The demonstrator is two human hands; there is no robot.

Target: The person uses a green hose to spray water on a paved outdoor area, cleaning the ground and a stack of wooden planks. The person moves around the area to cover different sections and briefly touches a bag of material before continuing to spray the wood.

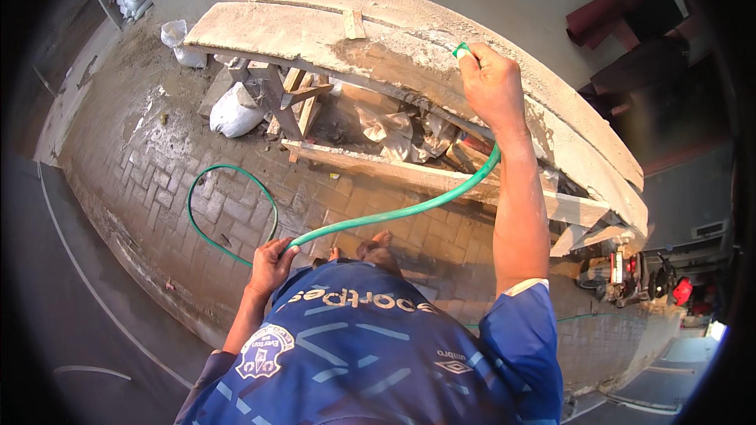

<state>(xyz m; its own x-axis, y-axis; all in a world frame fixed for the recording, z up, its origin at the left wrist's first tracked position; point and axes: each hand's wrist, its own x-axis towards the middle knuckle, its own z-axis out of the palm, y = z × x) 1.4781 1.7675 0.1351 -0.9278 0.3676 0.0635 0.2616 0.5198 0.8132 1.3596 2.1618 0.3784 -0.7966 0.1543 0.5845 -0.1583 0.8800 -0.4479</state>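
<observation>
Right hand: fist closed round the end of a green hose, thumb uppermost, a short bit of green tip showing past it. Held out over two long dusty planks; gap between hand and plank hard to judge. Dark wet patch on the near plank, just left of this hand. Small wood block farther left, lying across the seam between planks.

Left hand: lower and well left of the right, near the body, fingers curled round the same hose. From here the hose bows up to the right forearm; on the other side it loops over block paving, beyond and left of the hand. White sack on the ground beyond the left hand, beside a wooden trestle under the planks.
</observation>
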